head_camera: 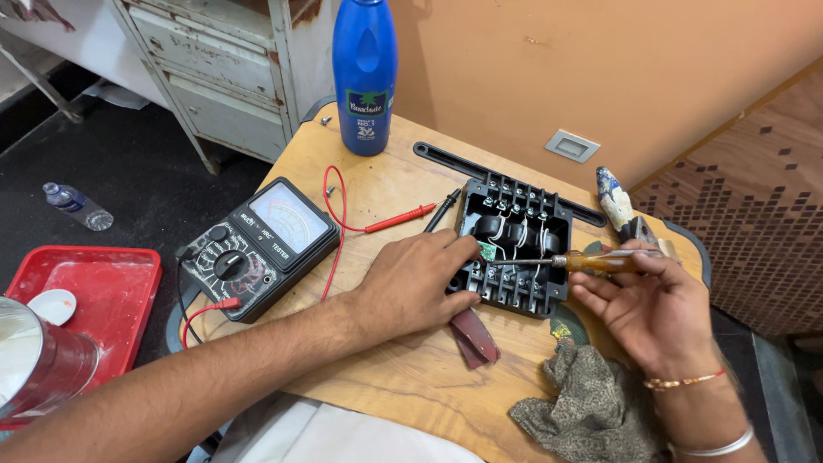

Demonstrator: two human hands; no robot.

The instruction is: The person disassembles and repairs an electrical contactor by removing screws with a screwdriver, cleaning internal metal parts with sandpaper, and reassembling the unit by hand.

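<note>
One rounded wooden worktop [403, 377] carries everything. One tall blue plastic bottle [364, 73] stands at its far edge. One black boxy analogue multimeter [261, 249] lies left, with two probes, one red [399, 219] and one black [443, 210]. One black ribbed plastic switch housing [514, 249], wired in white, sits at centre. The left hand [411, 283] presses flat on its near-left corner; the right hand [643, 309] grips one amber-handled screwdriver [591, 261], its tip inside the housing. One patterned cloth [591, 407], possibly cotton, lies crumpled nearby.
</note>
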